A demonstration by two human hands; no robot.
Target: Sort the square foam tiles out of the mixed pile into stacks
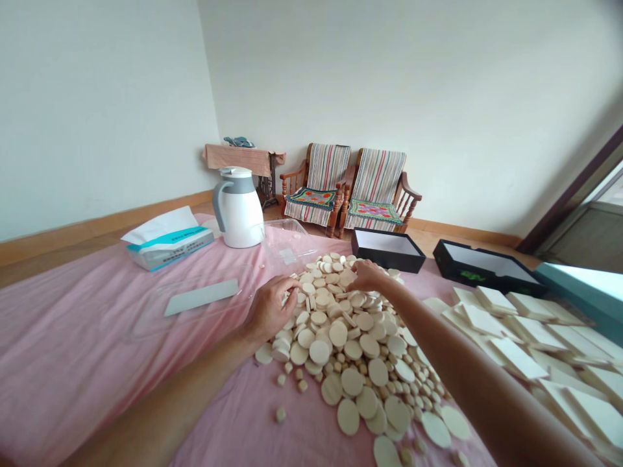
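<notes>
A large heap of pale round wooden discs (318,351), in several sizes, lies on a pink cloth (219,415). On its left side my left hand (272,307) rests with curved fingers, and pale discs show between the thumb and forefinger. My right hand (367,275) reaches to the far side of the heap, its fingers bent down around a pale disc; the fingertips are partly hidden. Small wooden cubes (281,414) and rounded beads lie among the discs and along the near edge. A clear plastic tub (287,243) stands open beyond my left hand.
To the left are a clear plastic lid (150,318), a tissue pack (170,241) and a white-grey jug (243,217). Two black boxes (389,259) stand behind the heap. Stacked wooden tiles (518,357) fill the right. Two wooden armchairs (374,188) stand against the wall.
</notes>
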